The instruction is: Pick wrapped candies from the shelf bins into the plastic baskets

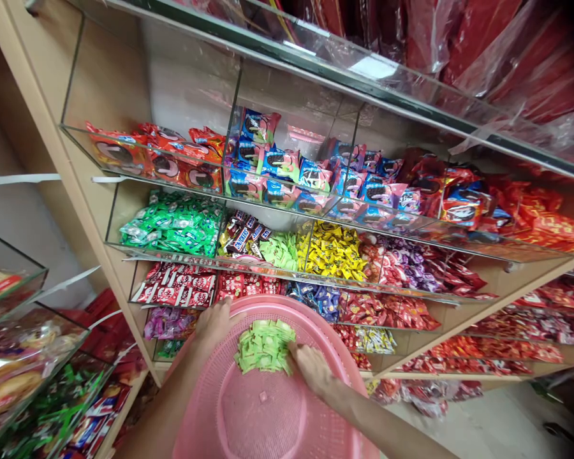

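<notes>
A round pink plastic basket with perforated walls is tilted in front of the shelves. My left hand grips its rim at the upper left. Inside, a heap of light-green wrapped candies lies against the far wall. My right hand reaches into the basket from the right, its fingers curled at the heap's right edge; the fingertips are partly hidden among the candies. Similar light-green candies fill part of a shelf compartment just above, beside several brown Snickers bars.
Glass-fronted shelves hold green candies, yellow candies, blue-and-pink cookie packs and orange packs. A glass ledge juts out above. Another candy rack stands at the left. Plastic-wrapped red goods sit overhead.
</notes>
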Motion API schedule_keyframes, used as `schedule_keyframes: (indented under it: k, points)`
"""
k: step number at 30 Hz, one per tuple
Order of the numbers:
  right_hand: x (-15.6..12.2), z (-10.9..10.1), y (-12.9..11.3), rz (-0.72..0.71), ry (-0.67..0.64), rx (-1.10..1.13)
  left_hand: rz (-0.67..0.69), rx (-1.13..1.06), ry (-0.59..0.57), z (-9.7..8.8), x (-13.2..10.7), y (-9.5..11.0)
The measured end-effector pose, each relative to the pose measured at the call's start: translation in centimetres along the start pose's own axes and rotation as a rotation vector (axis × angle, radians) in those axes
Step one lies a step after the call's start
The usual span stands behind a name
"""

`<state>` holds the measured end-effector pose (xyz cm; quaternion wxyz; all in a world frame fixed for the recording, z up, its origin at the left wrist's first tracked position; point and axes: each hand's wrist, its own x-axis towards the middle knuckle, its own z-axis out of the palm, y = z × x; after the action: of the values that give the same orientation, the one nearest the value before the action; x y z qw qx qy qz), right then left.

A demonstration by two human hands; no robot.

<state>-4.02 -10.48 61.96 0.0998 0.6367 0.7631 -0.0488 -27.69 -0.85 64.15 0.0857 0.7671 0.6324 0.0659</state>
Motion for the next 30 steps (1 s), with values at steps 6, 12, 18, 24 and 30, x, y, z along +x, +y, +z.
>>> schedule_keyframes:
  k: [6,12,18,24,30]
  points:
    - [-0.2,0.0,0.1,-0.014,-0.007,-0.013,0.000,-0.003,0.001,0.0,0.0,0.0]
    - [0.6,1.2,-0.2,-0.030,0.051,-0.022,-0.006,-0.006,-0.004,0.0,0.0,0.1]
    - [0.0,0.7,-0.1,0.004,0.085,-0.026,0.003,0.000,0.002,0.1,0.1,0.0]
    - [-1.5,0.9,-0.4,0.029,0.020,-0.060,0.002,0.013,-0.006,0.1,0.1,-0.1]
    - [-1.4,1.4,-0.6,0.090,-0.036,-0.026,-0.001,0.006,-0.019,-0.3,0.0,0.1]
